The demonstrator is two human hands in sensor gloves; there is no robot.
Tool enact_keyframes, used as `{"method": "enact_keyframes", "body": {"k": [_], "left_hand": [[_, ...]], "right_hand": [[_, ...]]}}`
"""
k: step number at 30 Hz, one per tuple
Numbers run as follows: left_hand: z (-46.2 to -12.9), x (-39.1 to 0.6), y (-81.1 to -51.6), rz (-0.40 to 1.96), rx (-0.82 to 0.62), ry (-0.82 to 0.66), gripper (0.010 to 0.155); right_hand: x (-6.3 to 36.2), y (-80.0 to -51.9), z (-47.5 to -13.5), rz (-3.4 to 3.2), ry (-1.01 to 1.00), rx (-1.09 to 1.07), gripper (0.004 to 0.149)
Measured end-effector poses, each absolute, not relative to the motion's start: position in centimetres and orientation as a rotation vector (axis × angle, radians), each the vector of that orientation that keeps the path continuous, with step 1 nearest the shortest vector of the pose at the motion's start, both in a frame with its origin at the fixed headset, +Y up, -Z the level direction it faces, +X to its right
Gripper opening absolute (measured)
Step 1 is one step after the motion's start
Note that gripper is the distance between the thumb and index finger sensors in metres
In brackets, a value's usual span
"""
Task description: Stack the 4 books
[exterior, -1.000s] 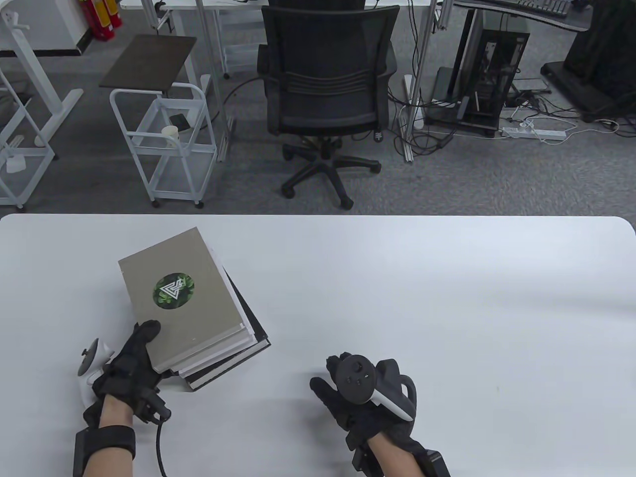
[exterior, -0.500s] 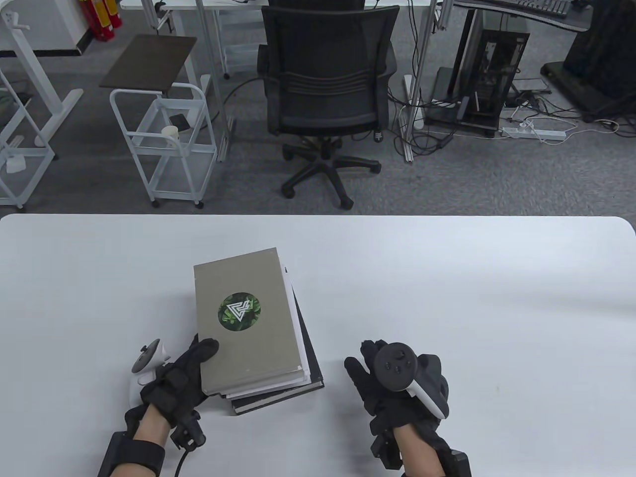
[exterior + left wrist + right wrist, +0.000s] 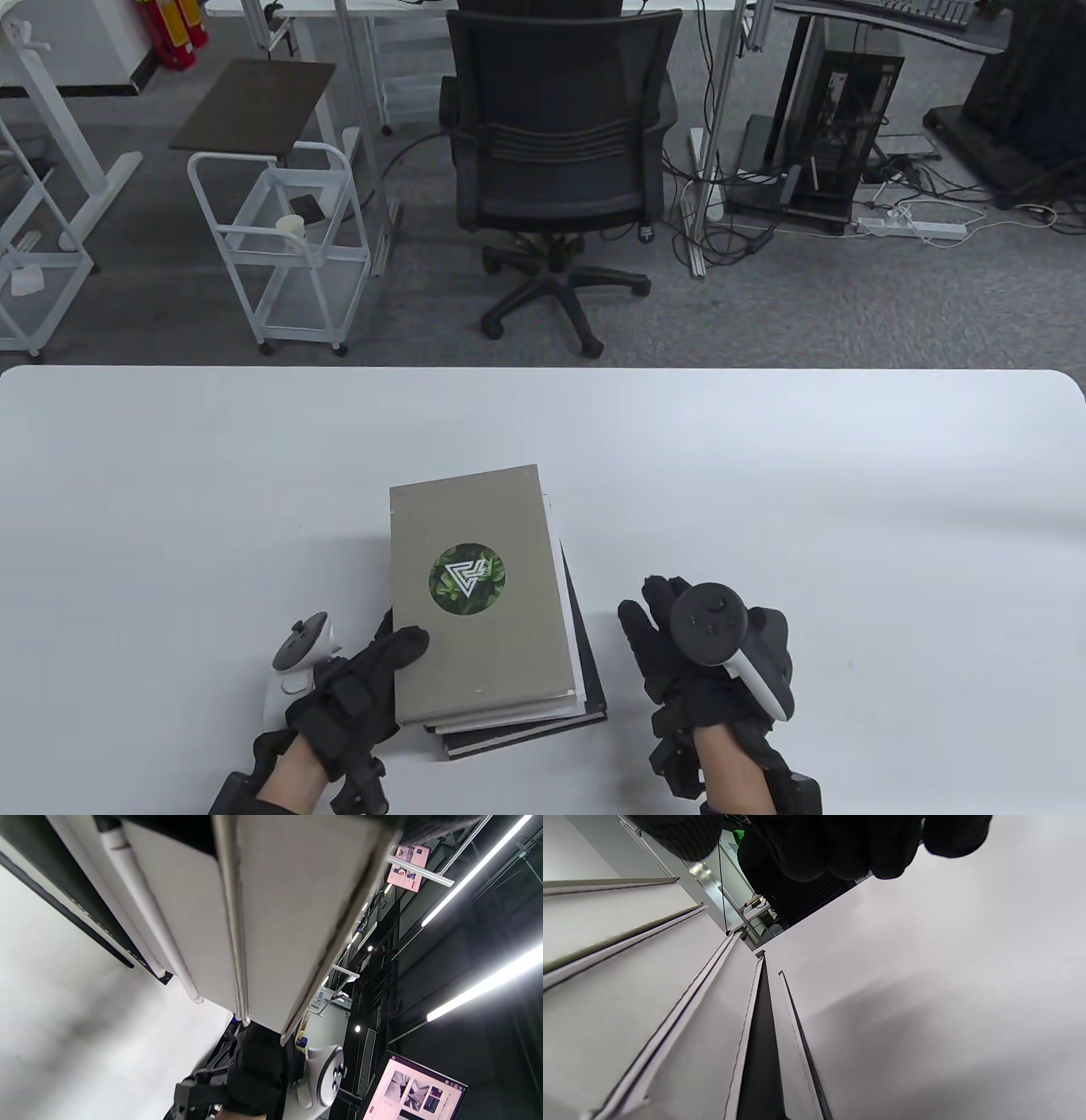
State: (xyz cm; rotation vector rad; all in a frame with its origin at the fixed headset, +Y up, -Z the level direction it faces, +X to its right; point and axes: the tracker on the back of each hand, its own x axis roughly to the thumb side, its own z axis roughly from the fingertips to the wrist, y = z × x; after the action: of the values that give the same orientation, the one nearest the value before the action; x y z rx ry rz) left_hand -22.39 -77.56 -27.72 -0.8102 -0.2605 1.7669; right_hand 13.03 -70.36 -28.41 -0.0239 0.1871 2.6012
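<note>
A stack of books (image 3: pixel 509 662) lies on the white table (image 3: pixel 848 509) near its front edge. The top book (image 3: pixel 475 628) is grey with a round green emblem. White page edges and a black cover stick out on the stack's right and near sides. My left hand (image 3: pixel 373 679) grips the stack's near left corner, thumb on the top cover. My right hand (image 3: pixel 670 645) hovers just right of the stack, fingers spread, apart from it. The left wrist view shows the page edges (image 3: pixel 271 921) close up. The right wrist view shows the stack's side (image 3: pixel 670 1014).
A black office chair (image 3: pixel 551 153) stands on the floor beyond the table's far edge. A white wire cart (image 3: pixel 280 246) stands at the far left. Bare table surface stretches to the right and left of the stack.
My left hand has slid the stack from the left of the table to the right and nearer, turning it squarer. My right hand has shifted right and stays beside it.
</note>
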Motion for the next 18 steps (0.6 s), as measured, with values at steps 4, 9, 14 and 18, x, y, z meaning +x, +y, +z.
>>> {"method": "enact_keyframes", "body": {"k": [4, 9, 14, 18], "left_hand": [[-26.9, -21.4, -77.6, 1.766, -0.848, -0.282, 0.101], [-26.5, -20.7, -77.7, 1.746, -0.883, -0.307, 0.101], [-26.7, -20.8, -77.9, 1.724, -0.881, -0.309, 0.101], [-26.8, -20.9, -77.9, 1.710, -0.892, -0.302, 0.101]], "right_hand": [[13.2, -70.4, -28.4, 2.602, 0.189, -0.032, 0.068], [13.4, -70.4, -28.3, 2.592, 0.193, -0.041, 0.068], [13.5, -70.3, -28.3, 2.586, 0.197, -0.044, 0.068], [13.5, -70.3, -28.3, 2.578, 0.201, -0.030, 0.069]]}}
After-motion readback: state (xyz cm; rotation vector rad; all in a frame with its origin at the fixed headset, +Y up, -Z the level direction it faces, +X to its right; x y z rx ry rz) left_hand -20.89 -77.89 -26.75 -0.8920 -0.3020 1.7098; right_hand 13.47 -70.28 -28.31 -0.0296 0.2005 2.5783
